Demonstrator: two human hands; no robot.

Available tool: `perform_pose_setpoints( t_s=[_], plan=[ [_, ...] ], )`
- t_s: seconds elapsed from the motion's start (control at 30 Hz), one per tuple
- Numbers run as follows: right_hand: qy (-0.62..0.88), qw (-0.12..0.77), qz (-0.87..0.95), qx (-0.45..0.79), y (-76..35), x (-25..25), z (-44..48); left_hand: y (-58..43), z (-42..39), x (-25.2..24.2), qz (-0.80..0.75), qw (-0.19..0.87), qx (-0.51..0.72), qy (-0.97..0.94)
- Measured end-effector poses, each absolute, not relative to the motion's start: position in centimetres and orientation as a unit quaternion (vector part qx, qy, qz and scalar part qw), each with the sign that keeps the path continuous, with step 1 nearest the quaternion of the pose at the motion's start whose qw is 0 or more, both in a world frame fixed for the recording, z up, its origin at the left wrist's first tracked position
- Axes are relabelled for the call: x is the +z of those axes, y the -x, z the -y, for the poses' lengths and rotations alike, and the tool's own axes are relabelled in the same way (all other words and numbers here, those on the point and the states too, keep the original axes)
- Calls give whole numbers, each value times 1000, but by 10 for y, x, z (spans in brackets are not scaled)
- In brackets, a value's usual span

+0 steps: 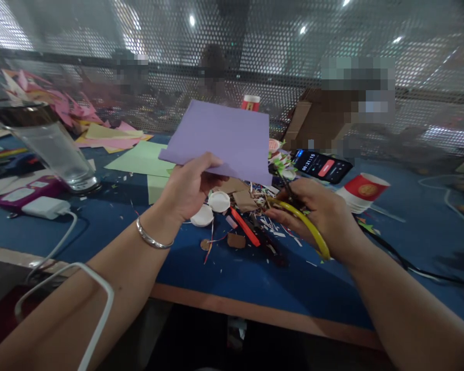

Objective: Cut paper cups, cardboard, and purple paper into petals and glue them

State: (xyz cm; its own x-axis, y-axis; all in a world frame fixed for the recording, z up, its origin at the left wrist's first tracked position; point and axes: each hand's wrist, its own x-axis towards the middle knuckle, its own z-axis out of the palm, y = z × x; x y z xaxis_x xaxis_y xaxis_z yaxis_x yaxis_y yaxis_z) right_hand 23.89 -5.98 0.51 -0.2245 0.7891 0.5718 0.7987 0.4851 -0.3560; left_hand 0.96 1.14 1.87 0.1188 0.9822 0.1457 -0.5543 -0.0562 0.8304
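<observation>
A sheet of purple paper (224, 136) is raised above the table, its near edge pinched by my left hand (189, 183). Thumb on top, fingers beneath, this hand is closed on the sheet. My right hand (317, 206) is wrapped round scissors with yellow handles (307, 226). Their dark blades reach toward the right-hand corner of the purple paper; whether they touch it I cannot tell. Under both hands lie paper scraps, two white round lids (218, 201), small cardboard pieces (245, 200) and an orange-red stick-like tool (246, 227).
A glass of water (62, 154) stands at the left beside a white charger (48, 206) with its cable. Green paper (135, 157) and crumpled pink paper (75, 111) lie behind. A phone (325, 166) and a tilted red-white paper cup (363, 191) are on the right.
</observation>
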Motion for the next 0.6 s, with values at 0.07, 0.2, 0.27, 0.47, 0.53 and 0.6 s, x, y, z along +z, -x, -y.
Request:
perform_pose_setpoints(
  t_s=[0.07, 0.2, 0.27, 0.47, 0.53, 0.6],
  plan=[
    [490, 320, 808, -66, -242, 3, 58, -8, -13, 18, -264, 636, 600, -408],
    [456, 262, 837, -150, -244, 2, 58, -7, -13, 18, -257, 631, 594, -427],
    [441, 236, 845, -188, -243, 3, 60, -8, -13, 18, -257, 626, 592, -437],
    [415, 196, 846, -271, -240, 4, 65, -10, -13, 18, -298, 610, 583, -446],
    [406, 192, 849, -278, -239, 3, 65, -11, -13, 18, -311, 611, 579, -442],
    [404, 186, 851, -278, -238, 3, 65, -12, -13, 18, -321, 612, 571, -445]
  ],
)
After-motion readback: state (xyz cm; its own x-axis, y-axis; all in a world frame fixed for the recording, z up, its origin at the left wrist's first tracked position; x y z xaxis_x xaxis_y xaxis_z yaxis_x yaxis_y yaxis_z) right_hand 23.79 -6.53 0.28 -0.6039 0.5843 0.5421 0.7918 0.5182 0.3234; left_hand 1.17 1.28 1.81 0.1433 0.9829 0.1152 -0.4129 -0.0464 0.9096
